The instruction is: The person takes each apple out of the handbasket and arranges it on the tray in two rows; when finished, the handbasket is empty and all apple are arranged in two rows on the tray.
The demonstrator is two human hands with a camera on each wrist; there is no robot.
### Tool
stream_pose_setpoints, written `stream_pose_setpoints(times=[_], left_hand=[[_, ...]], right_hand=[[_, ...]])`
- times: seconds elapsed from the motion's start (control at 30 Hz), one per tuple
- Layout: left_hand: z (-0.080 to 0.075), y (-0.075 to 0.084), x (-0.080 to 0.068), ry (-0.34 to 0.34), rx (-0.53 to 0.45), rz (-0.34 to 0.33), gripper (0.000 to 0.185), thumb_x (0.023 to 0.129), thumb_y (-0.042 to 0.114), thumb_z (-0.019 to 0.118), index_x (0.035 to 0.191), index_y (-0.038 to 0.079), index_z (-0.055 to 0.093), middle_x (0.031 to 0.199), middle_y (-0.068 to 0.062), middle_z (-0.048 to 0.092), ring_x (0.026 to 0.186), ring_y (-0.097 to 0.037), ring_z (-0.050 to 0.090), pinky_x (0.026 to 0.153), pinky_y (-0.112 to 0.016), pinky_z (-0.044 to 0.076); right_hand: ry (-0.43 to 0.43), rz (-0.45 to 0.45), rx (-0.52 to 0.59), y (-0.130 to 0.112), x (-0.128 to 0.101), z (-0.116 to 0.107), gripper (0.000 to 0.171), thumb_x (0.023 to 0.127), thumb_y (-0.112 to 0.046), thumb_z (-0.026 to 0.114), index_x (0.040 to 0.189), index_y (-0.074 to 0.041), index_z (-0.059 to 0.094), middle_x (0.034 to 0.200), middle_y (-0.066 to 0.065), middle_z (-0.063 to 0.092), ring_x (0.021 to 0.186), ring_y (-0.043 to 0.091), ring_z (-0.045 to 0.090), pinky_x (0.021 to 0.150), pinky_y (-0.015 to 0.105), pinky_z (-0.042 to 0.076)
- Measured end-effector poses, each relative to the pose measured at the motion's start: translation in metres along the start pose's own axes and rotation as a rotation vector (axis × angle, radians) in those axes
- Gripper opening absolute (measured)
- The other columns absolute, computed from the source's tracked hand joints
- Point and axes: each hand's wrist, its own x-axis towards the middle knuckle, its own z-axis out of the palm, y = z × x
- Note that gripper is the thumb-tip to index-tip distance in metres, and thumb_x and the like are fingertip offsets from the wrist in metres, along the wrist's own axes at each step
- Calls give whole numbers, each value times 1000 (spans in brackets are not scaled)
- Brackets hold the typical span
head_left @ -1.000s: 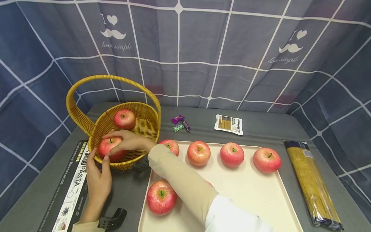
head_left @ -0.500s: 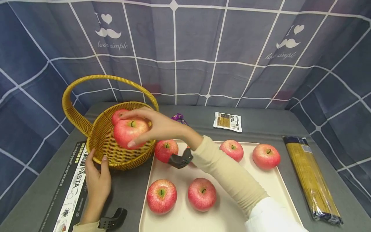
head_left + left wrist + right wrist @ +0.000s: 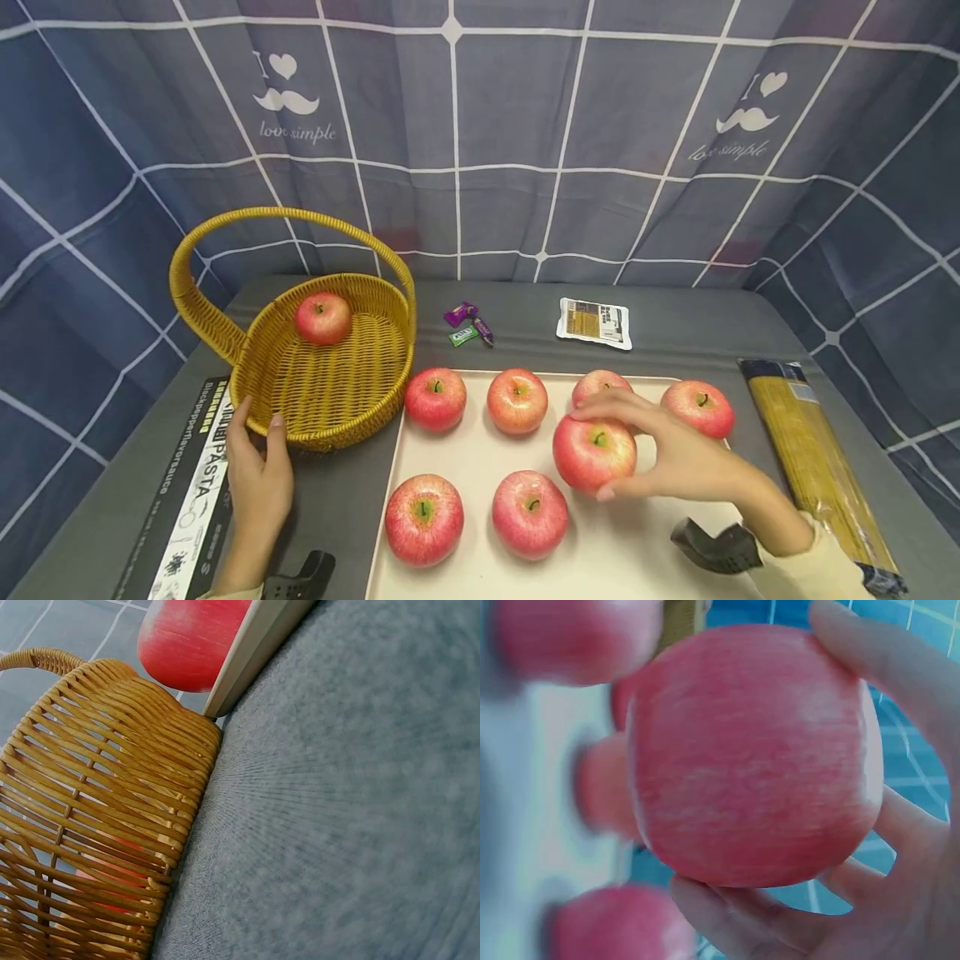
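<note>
My right hand (image 3: 675, 454) grips a red apple (image 3: 592, 454) between thumb and fingers, over the right part of the cream tray (image 3: 630, 550). In the right wrist view the same apple (image 3: 754, 757) fills the middle, with the fingers around it. At the left, my left hand (image 3: 258, 483) rests its fingertips at the near rim of the yellow wicker basket (image 3: 330, 400), its fingers fairly straight. One apple (image 3: 323, 318) lies in the basket's back left. The left wrist view shows the basket's woven side (image 3: 97, 802) but no fingers.
On the tray sit several more apples (image 3: 517, 402). Behind it lie wrapped candies (image 3: 468, 323) and a white packet (image 3: 594, 323). A spaghetti pack (image 3: 817, 467) lies to the right, a black pasta box (image 3: 187, 500) beside my left forearm.
My right hand has lifted one apple out of the basket and carried it right, over the tray. The basket now holds one apple instead of two. My left hand has stayed at the rim.
</note>
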Motion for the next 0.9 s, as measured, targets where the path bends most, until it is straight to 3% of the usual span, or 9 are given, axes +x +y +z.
stream_pose_setpoints(times=[0.17, 0.33, 0.47, 0.57, 0.77, 0.9], left_hand=[[-1, 0, -2, -2, -7, -17, 51, 95, 25, 39, 143, 15, 24, 145, -17, 26, 134, -33, 24, 105, -55, 22], [-1, 0, -3, -10, -9, -45, 51, 95, 26, 38, 143, 16, 23, 144, -17, 27, 132, -33, 27, 99, -57, 29], [-2, -1, -3, -2, -3, -51, 51, 95, 26, 39, 143, 17, 23, 142, -20, 28, 129, -35, 30, 97, -59, 31], [-2, -1, -2, -3, -5, -50, 51, 95, 26, 38, 143, 17, 23, 143, -21, 27, 129, -37, 29, 97, -59, 30], [-1, 0, -2, -21, -9, -44, 52, 96, 26, 38, 144, 16, 21, 143, -21, 25, 131, -37, 27, 100, -59, 28], [-1, 1, -1, -22, -1, -41, 52, 95, 26, 38, 143, 16, 22, 144, -21, 26, 132, -35, 26, 100, -58, 27]], right_hand=[[63, 25, -46, 16, -51, 18, 66, 66, -34, 79, 124, -22, 50, 123, -10, 50, 116, -2, 40, 93, 10, 33], [133, -2, -4, 27, -77, 40, 70, 64, -24, 81, 125, -13, 49, 123, -4, 50, 120, 0, 36, 97, 5, 24], [172, -62, 17, 30, -83, 50, 75, 62, -18, 82, 127, -5, 46, 124, 1, 49, 120, 6, 36, 98, 9, 22], [160, -57, 8, 28, -84, 51, 77, 63, -19, 82, 129, -5, 44, 125, 1, 48, 119, 6, 37, 98, 9, 23], [79, 103, -23, 21, -91, 48, 91, 63, -30, 81, 138, -9, 33, 134, -2, 42, 120, -5, 34, 94, 1, 21], [84, 147, -66, 17, -90, 37, 93, 64, -36, 79, 140, -12, 31, 137, -4, 40, 114, -6, 42, 90, 9, 35]])
